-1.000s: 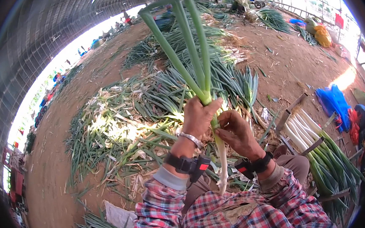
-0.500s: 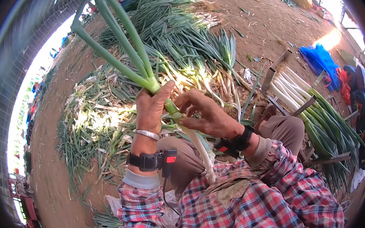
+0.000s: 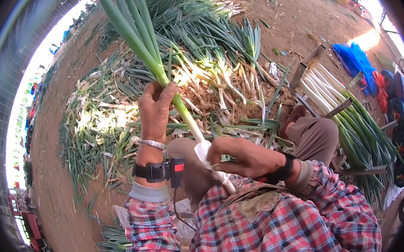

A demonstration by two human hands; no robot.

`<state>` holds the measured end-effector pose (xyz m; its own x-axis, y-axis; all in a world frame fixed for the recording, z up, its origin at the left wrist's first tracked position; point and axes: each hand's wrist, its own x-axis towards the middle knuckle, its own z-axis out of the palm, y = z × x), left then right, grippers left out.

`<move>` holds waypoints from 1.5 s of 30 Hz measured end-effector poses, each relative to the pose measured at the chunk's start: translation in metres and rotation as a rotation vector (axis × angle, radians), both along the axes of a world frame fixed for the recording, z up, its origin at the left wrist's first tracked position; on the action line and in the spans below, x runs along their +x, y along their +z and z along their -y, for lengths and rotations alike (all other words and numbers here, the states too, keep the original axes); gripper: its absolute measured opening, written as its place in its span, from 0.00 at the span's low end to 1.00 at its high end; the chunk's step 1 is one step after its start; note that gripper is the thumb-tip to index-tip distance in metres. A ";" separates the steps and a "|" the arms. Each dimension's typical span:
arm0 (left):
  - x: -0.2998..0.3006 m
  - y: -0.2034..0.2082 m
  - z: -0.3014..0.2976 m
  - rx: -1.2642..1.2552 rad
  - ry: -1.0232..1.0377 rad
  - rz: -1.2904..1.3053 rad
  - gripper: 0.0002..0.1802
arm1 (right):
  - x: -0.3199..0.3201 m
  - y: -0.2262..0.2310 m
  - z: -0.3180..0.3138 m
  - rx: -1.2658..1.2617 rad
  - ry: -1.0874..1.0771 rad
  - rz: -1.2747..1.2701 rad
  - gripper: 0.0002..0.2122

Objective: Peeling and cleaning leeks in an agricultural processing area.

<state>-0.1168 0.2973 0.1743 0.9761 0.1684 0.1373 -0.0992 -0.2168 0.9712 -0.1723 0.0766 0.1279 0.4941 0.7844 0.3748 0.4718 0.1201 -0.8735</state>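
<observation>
"Where do we have the onion [image 3: 188, 118]?"

"Right in front of us, slanting across the middle: green leaves toward the upper left, white root end low down by our plaid shirt [image 3: 283, 214]."

"And what are our hands doing?"

"Our left hand [image 3: 157, 105] grasps the stalk just below where the leaves fan out, with the thumb along the near side. Our right hand [image 3: 239, 156] is lower, at the white part, with its fingers pinched on a loose pale peel [image 3: 202, 150]. We can't tell whether those fingers hold the stalk itself too; they hide it there."

"What do we wear on the wrists?"

"A black strap [image 3: 155, 172] on the left one, with a silver bracelet [image 3: 152, 143] nearer the hand, and another dark strap [image 3: 286, 168] on the right."

"What lies around us?"

"Ahead, on the dirt floor [image 3: 49, 155], we see a big pile of onions [image 3: 191, 33], and left of centre a heap of leaf scraps [image 3: 101, 119], partly in bright sun. To our right, a rack [image 3: 339, 107] holds a bundle of clean onions [image 3: 363, 150], white ends pointing away from us. Past it are a blue bag [image 3: 358, 66] and, beside that, a red bag [image 3: 381, 92]."
</observation>
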 end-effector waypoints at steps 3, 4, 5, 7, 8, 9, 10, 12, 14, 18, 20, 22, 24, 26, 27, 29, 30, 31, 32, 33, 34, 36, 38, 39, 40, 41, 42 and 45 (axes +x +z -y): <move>-0.007 -0.021 0.011 -0.271 0.041 -0.014 0.18 | 0.001 -0.007 0.004 0.208 -0.093 -0.352 0.07; -0.011 -0.025 0.020 -0.523 0.053 -0.049 0.20 | 0.007 -0.008 -0.005 0.374 -0.120 -0.435 0.08; -0.013 -0.041 0.025 -0.555 -0.014 0.005 0.23 | 0.013 -0.009 -0.008 0.264 -0.114 -0.529 0.08; -0.012 -0.043 0.034 -0.695 0.068 0.037 0.24 | 0.010 -0.011 -0.016 0.266 -0.033 -0.630 0.08; -0.007 -0.039 0.030 -0.690 0.080 0.080 0.24 | 0.008 -0.012 -0.018 0.274 0.048 -0.719 0.08; -0.003 -0.031 0.018 -0.624 0.131 0.140 0.24 | 0.002 -0.013 -0.013 0.229 0.046 -0.697 0.08; -0.003 -0.016 0.014 -0.578 0.187 0.170 0.24 | -0.002 -0.016 -0.005 0.226 0.060 -0.696 0.08; 0.007 -0.010 -0.006 -0.566 0.260 0.265 0.23 | -0.011 -0.022 0.016 0.136 -0.027 -0.690 0.08; 0.017 -0.012 -0.024 -0.648 0.341 0.301 0.23 | -0.019 -0.023 0.034 0.156 -0.040 -0.695 0.07; 0.020 -0.017 -0.022 -0.660 0.431 0.263 0.22 | -0.035 -0.009 0.051 0.202 -0.079 -0.541 0.06; 0.023 -0.019 -0.041 -0.576 0.430 0.308 0.22 | -0.050 -0.005 0.067 0.082 -0.039 -0.576 0.05; 0.023 -0.004 -0.069 -0.442 0.456 0.314 0.23 | -0.060 -0.014 0.084 -0.051 -0.177 -0.525 0.05; 0.021 0.007 -0.077 -0.290 0.512 0.374 0.24 | -0.055 -0.012 0.103 -0.364 -0.304 -0.586 0.06; 0.020 0.023 -0.080 -0.238 0.473 0.392 0.23 | -0.042 -0.019 0.123 -0.624 -0.269 -0.431 0.06; 0.018 0.034 -0.078 -0.253 0.405 0.425 0.24 | -0.039 -0.041 0.133 -0.725 -0.277 -0.265 0.06; 0.015 0.051 -0.068 -0.332 0.275 0.437 0.24 | -0.028 -0.059 0.131 -0.783 -0.320 0.100 0.11; 0.011 0.057 -0.066 -0.409 0.154 0.446 0.25 | -0.020 -0.053 0.112 -0.733 -0.352 0.294 0.15; 0.010 0.059 -0.065 -0.534 -0.022 0.443 0.25 | -0.009 -0.043 0.090 -0.468 -0.283 0.066 0.18; 0.010 0.059 -0.062 -0.535 -0.025 0.437 0.25 | 0.000 -0.035 0.062 -0.199 -0.211 -0.161 0.22; 0.009 0.060 -0.059 -0.715 -0.251 0.414 0.24 | 0.006 -0.017 0.036 -0.054 -0.112 -0.250 0.26; 0.010 0.063 -0.054 -0.892 -0.485 0.388 0.23 | 0.010 0.000 0.013 0.094 -0.018 -0.331 0.30; 0.010 0.070 -0.041 -0.950 -0.552 0.361 0.24 | 0.015 0.012 -0.022 0.070 0.165 -0.406 0.31; 0.009 0.076 -0.033 -1.072 -0.653 0.337 0.24 | 0.009 0.004 -0.042 0.068 0.110 -0.321 0.20; 0.010 0.076 -0.037 -1.069 -0.644 0.341 0.24 | 0.007 -0.005 -0.049 0.061 0.062 -0.236 0.11; 0.012 0.075 -0.043 -1.012 -0.590 0.345 0.24 | 0.007 -0.013 -0.046 0.061 0.070 -0.237 0.11; 0.014 0.075 -0.050 -0.956 -0.538 0.347 0.25 | 0.006 -0.021 -0.035 -0.026 -0.081 -0.001 0.09; 0.015 0.073 -0.062 -0.959 -0.536 0.347 0.25 | 0.004 -0.027 -0.022 -0.112 -0.236 0.234 0.10; 0.008 0.075 -0.109 -0.740 -0.233 0.500 0.25 | -0.020 -0.024 0.021 -0.201 -0.097 -0.044 0.11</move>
